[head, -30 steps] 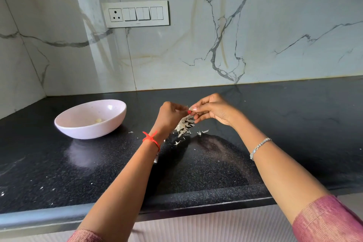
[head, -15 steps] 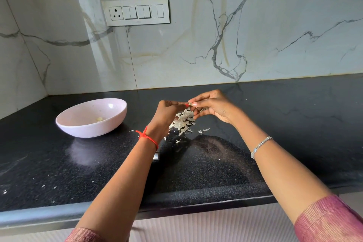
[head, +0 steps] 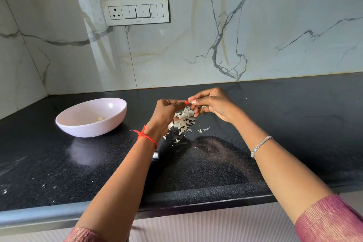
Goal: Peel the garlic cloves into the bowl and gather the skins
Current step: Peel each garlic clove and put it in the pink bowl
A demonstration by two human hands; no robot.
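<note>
Left hand [head: 167,110] and right hand [head: 214,104] meet above the counter [head: 284,116], fingertips touching.

Farthest left, near the corner, a pale bowl [head: 88,130] sits upright on the counter, well apart from the hands. One peeled clove [head: 99,118] lies in its bottom.

Next comes the left hand, back toward the camera and fingers curled in. Its thumb and a finger are pinched on a small bit [head: 189,102]; whether that is a clove or skin is too small to tell. A red thread [head: 147,136] circles this wrist. Under the forearm a small shiny thing [head: 155,155] peeks out, but what it is cannot be told.

Below and between the two hands is a heap of white skins [head: 183,122], with a few loose flakes spread on the counter just right of it. Whether the top of the heap hangs from the left hand or rests on the counter is unclear.

From the other side the right hand pinches the same bit, thumb and forefinger closed on it and the other fingers curled beneath. A silver bracelet [head: 261,144] sits on this wrist.
</note>
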